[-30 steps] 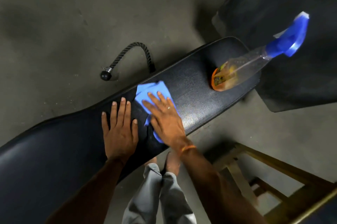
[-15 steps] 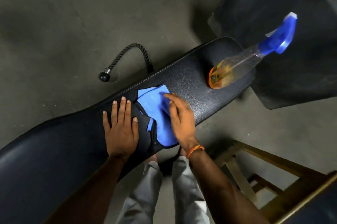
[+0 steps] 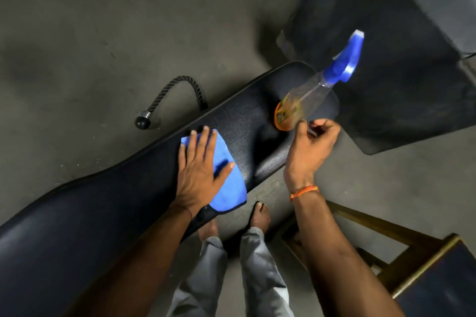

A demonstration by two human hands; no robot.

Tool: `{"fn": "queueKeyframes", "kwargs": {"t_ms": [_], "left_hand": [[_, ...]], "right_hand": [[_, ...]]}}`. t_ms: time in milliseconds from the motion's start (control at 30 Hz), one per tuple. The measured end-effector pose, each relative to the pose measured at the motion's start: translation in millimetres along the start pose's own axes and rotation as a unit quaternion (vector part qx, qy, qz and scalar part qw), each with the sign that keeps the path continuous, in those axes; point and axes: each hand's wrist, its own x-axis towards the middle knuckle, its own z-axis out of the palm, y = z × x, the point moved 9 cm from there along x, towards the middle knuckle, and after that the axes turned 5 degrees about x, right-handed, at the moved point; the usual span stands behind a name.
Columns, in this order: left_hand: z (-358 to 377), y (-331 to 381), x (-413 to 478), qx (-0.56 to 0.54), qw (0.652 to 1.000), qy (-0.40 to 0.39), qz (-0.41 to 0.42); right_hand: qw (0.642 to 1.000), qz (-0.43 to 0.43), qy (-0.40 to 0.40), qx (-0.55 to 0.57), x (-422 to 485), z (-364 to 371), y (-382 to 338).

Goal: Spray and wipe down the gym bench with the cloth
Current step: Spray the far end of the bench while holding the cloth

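Bench (image 3: 103,213) was seen running diagonally from lower left to upper right, black pad up. Cloth (image 3: 229,195), blue, was laid flat on the pad near mid-length, with its near edge reaching the bench's near side. Left hand (image 3: 198,175) was pressed flat on the cloth, fingers straight and spread. Bottle (image 3: 304,100), clear with orange liquid and a blue trigger head, was stood on the pad's far end. Right hand (image 3: 311,141) was held just beside the bottle's base, fingers loosely curled and nothing seen gripped; contact with the bottle could not be told. An orange thread (image 3: 304,191) was worn on that wrist. A rope handle (image 3: 177,95) was left on the floor beyond the bench, a black mat (image 3: 399,84) past its far end, a wooden frame (image 3: 386,234) at lower right.
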Motion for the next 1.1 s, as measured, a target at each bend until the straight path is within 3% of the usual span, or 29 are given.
{"fn": "queueKeyframes", "kwargs": {"t_ms": [167,433,800,967,1100], "left_hand": [[43,3,9,0.044,0.996,-0.078,0.016],[52,6,12,0.050,0.988,-0.144,0.001],[51,4,16,0.062,0.985,-0.162,0.000],[53,4,15,0.063,0.985,-0.158,0.001],[50,6,15,0.053,0.986,-0.158,-0.001]], "right_hand": [[0.999,-0.049,0.006,0.005,26,13,-32],[0.997,-0.044,-0.019,0.058,51,36,-64],[0.983,-0.151,-0.105,-0.012,10,8,-107],[0.980,-0.070,-0.182,0.028,-23,3,-85],[0.982,-0.020,-0.190,0.005,-43,-1,-65]]}}
